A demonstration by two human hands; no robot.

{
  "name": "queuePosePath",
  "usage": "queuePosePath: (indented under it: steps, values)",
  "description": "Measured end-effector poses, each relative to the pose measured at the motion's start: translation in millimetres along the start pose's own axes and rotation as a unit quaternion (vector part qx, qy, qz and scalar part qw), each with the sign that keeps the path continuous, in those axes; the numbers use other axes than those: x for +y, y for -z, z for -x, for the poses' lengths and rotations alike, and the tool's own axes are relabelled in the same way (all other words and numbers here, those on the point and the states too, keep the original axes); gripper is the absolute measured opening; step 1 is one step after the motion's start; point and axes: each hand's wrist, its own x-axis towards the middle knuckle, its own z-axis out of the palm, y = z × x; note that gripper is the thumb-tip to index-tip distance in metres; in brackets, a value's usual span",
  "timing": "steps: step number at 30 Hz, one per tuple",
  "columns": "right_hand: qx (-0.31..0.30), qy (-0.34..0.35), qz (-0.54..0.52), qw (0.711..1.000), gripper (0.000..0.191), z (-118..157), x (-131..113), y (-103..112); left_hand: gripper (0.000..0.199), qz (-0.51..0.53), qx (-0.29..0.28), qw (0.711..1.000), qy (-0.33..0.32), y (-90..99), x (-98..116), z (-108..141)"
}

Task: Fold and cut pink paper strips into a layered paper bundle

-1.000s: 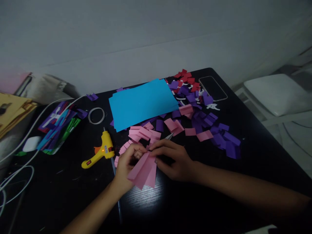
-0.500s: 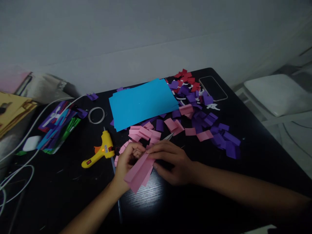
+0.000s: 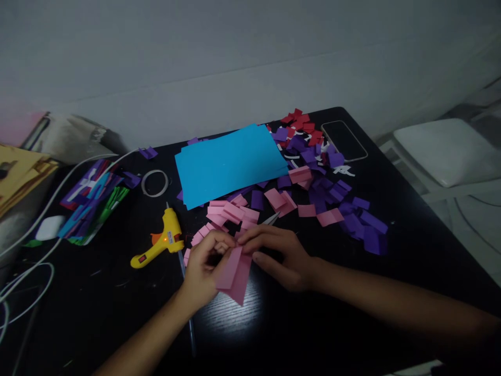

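Note:
My left hand [image 3: 203, 269] is closed on a folded strip of pink paper [image 3: 237, 279], which hangs toward me with its creased flaps spread at the lower end. At its upper end the fingertips of my right hand [image 3: 284, 258] pinch the same paper. Just beyond my hands lie several small folded pink paper pieces [image 3: 231, 213]. Behind my right fingers the pointed metal tips of a tool [image 3: 271, 219] show; the rest is hidden. To the left of my left hand rests a yellow glue gun [image 3: 167, 237] with a small orange light.
Blue paper sheets [image 3: 230, 167] lie at the back of the black table [image 3: 313, 334]. Purple paper pieces [image 3: 354, 224], red pieces [image 3: 303, 122] and a phone [image 3: 344, 140] are to the right. A tape ring [image 3: 155, 183], paper strips [image 3: 97, 196] and white cables [image 3: 49, 282] occupy the left.
The pink paper's lower end has swung to the right and turned, so its fold now faces me more. My right thumb has shifted slightly up and right.

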Motion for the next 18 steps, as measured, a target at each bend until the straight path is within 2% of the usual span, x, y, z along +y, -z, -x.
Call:
queuePosePath:
  steps: [6, 10, 18]
  values:
    - [0.045, -0.082, -0.047, 0.994, 0.005, -2.2, 9.4, -1.9, 0.006, -0.011, 0.006, 1.000, -0.001, -1.8, 2.6, -1.0]
    - [0.041, -0.138, -0.092, 0.985, 0.007, -0.4, 11.2, -3.1, 0.007, -0.021, 0.005, 1.000, -0.007, -2.1, 2.5, -1.2]
    - [0.014, -0.179, -0.092, 0.979, 0.019, 1.3, 8.4, -4.3, 0.006, -0.020, -0.003, 1.000, -0.007, -0.9, 2.0, -0.9]
